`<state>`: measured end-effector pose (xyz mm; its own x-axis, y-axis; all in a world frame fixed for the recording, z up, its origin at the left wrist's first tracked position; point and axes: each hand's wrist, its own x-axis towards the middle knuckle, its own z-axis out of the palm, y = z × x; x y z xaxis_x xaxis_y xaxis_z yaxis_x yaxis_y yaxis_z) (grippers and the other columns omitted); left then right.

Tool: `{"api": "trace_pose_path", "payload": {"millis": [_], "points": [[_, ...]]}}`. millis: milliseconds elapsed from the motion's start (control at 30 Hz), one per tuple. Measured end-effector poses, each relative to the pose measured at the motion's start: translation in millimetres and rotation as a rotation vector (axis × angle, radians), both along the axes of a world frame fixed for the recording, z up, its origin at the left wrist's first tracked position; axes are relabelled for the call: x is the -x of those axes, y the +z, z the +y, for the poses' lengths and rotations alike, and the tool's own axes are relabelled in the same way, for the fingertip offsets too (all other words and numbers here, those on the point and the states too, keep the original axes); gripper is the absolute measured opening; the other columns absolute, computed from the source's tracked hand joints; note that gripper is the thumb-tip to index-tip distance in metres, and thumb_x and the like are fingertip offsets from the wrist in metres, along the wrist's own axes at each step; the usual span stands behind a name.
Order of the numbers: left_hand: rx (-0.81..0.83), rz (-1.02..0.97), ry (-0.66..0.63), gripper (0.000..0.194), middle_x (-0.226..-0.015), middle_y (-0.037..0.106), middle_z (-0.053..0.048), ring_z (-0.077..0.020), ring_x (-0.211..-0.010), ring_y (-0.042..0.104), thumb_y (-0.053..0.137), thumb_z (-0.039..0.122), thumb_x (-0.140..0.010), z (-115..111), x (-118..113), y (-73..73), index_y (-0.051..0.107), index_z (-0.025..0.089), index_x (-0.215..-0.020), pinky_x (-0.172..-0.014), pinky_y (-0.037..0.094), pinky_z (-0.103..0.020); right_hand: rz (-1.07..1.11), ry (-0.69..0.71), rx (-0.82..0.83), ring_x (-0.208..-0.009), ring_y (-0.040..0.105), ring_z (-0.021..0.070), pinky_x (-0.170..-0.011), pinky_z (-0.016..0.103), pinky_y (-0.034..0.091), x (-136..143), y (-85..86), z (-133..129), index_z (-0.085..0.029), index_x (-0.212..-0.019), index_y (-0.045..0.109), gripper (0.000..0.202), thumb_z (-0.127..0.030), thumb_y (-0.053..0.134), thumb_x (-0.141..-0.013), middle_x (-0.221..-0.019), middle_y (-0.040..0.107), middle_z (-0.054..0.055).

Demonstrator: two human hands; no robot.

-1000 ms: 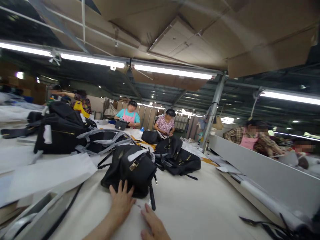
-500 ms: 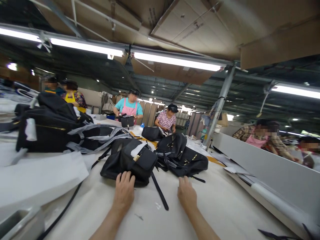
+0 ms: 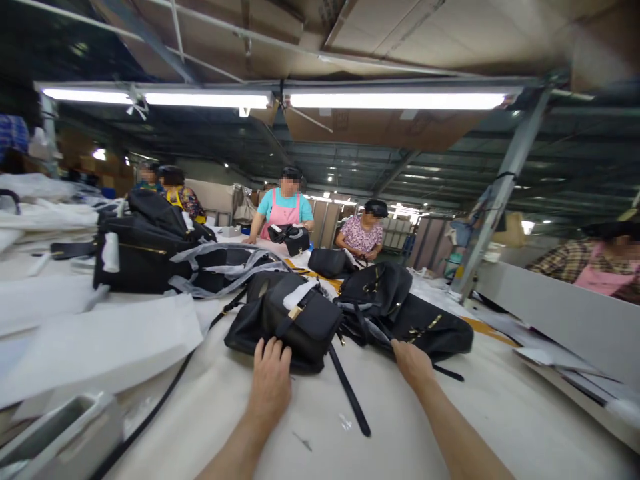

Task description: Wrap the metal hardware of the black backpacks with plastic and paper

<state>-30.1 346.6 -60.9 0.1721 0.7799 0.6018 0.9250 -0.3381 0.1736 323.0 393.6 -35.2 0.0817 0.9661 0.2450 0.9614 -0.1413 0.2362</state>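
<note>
A black handbag (image 3: 315,323) with a flap, a gold clasp and a piece of white wrapping lies in front of me. My left hand (image 3: 273,380) rests on its lower front edge, fingers stretched out. To the right is a black backpack (image 3: 430,327) with gold zips. At its near edge my right hand (image 3: 414,365) is closed, fingertips on the end of a grey plastic-wrapped strap (image 3: 376,332); the thumb is mostly hidden. A loose black strap (image 3: 350,393) trails from the handbag onto the pale table (image 3: 380,447) between my hands.
Another black bag (image 3: 133,257) with plastic-wrapped straps stands at the left, near white sheets (image 3: 115,340). A grey bin (image 3: 95,427) sits at the lower left. A low partition (image 3: 560,300) bounds the right side. Co-workers (image 3: 285,210) stand across the table.
My right hand has moved forward from the bare table to the backpack's near edge and closed at the wrapped strap. My left hand stays on the handbag. The view has turned slightly left.
</note>
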Motion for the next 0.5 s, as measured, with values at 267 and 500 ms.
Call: {"api": "trace_pose_path", "payload": {"millis": [267,500], "points": [[-0.07,0.005,-0.028,0.047,-0.126,0.063,-0.017,-0.0317,-0.129,0.048,0.047,0.002,-0.074,-1,3,1.8,0.064,0.01,-0.118,-0.115,0.023,-0.053,0.01,0.169,0.138,-0.094,0.064,0.0194,-0.075,0.028,0.043,22,21.0,-82,-0.02,-0.097,0.066,0.042,0.008,0.04,-0.08,-0.1,0.069,0.008],[-0.079,0.018,-0.042,0.048,-0.128,0.063,-0.018,-0.0324,-0.13,0.048,0.043,-0.002,-0.077,-3,5,4.8,0.064,0.007,-0.119,-0.114,0.026,-0.053,0.176,0.361,0.167,-0.087,0.066,0.0187,-0.074,0.026,0.047,48,3.9,-209,-0.024,-0.085,0.068,0.032,0.0,0.049,-0.079,-0.093,0.071,0.003]]}}
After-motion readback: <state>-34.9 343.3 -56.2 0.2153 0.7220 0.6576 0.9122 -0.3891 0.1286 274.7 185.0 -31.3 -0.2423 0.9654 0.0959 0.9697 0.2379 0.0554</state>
